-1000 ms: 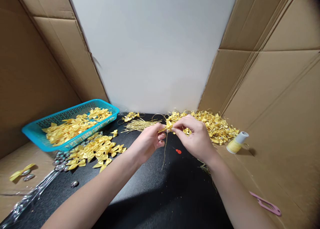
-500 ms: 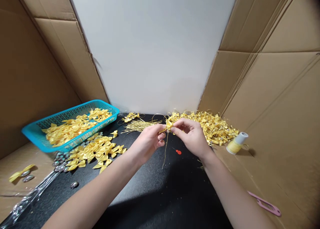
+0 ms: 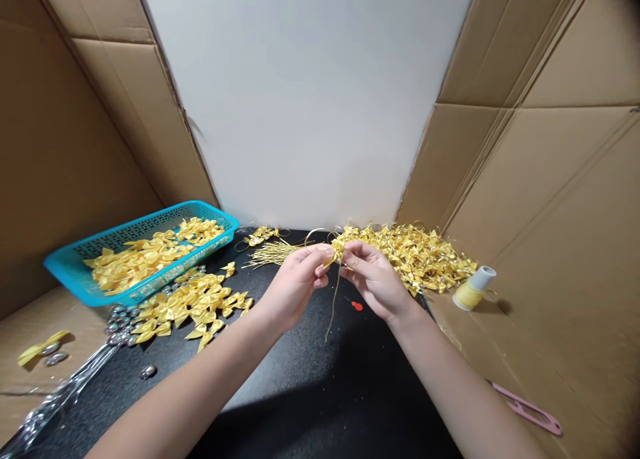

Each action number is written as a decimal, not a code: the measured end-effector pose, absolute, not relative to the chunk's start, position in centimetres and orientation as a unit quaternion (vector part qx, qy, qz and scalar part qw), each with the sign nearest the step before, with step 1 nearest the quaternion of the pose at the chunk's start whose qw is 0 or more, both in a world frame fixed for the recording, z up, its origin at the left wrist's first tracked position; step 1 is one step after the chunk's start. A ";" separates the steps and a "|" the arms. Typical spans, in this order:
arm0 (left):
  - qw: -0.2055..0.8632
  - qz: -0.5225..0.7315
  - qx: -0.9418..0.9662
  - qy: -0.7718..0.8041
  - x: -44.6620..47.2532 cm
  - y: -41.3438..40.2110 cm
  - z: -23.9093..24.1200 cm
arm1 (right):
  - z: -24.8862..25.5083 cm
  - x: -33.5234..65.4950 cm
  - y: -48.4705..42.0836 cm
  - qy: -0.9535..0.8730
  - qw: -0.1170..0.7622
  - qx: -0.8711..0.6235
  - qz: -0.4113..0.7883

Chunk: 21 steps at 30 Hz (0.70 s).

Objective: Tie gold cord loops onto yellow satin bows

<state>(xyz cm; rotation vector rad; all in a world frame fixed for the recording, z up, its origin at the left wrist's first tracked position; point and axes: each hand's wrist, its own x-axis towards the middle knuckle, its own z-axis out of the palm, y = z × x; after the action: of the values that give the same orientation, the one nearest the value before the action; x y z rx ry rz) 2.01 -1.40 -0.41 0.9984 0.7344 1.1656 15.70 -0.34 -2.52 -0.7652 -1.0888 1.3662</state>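
Over the middle of the black work surface, a yellow ribbon bow [image 3: 338, 248] is pinched between both hands. My left hand [image 3: 303, 272] grips its left side, fingers closed. From the right, my right hand [image 3: 373, 272] holds the bow with thumb and forefinger. A thin gold cord [image 3: 334, 305] hangs down from the bow, and part of it loops up above my left hand. Fingers hide much of the bow's middle. Below lies a red needle threader [image 3: 357, 305]. Behind the left hand is a bundle of gold cords [image 3: 273, 253].
At left, a turquoise basket [image 3: 70, 282] holds yellow bows, with loose bows [image 3: 193, 299] and shiny beads [image 3: 120, 322] beside it. A heap of corded bows [image 3: 430, 252] lies at back right. Nearby are a yellow thread spool [image 3: 473, 289] and pink thread snips [image 3: 533, 412]. Cardboard walls stand on both sides.
My right hand has shifted slightly left and down, its fingers now nearer the left hand's at the bow. The hanging cord has swung a little to the right.
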 end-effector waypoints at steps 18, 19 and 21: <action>0.504 0.549 0.571 0.344 1.5 -1.6 -0.4 | -2.7 15.3 -1.0 -0.343 0.568 -0.317 0.678; 0.500 0.548 0.575 0.345 1.5 -1.6 -0.3 | -2.5 15.3 -1.0 -0.350 0.574 -0.321 0.667; 0.494 0.543 0.580 0.353 1.4 -1.4 -0.4 | -2.4 15.4 -1.0 -0.393 0.590 -0.322 0.628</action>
<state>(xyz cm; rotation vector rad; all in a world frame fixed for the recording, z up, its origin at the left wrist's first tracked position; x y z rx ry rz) 1.42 -1.41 -0.43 1.4059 0.8560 1.3159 15.38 -1.02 -2.36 -0.7496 -0.9140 1.4619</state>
